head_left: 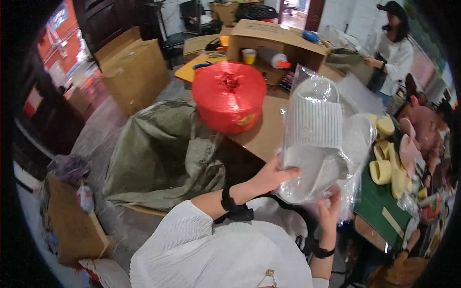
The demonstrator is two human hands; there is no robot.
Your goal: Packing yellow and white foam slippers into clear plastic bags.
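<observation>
A pale grey slide sandal (314,122) with a ribbed strap lies inside a clear plastic bag (290,161), held up in front of me. My left hand (272,176) grips the bag's left edge near the sandal's heel, thumb on top. At the lower right corner my right hand (329,209) pinches the plastic, its fingers partly hidden. Beside and partly behind this sandal, more bagged pale slippers (359,137) show through clear film. Both my wrists carry black bands.
A big red twine roll (229,96) sits on the cardboard-topped table beyond my left arm. An olive woven sack (158,153) gapes at left. Yellow slippers (382,172) and pink ones lie on a green surface (379,209) at right. One person (396,53) stands far right; others sit nearer.
</observation>
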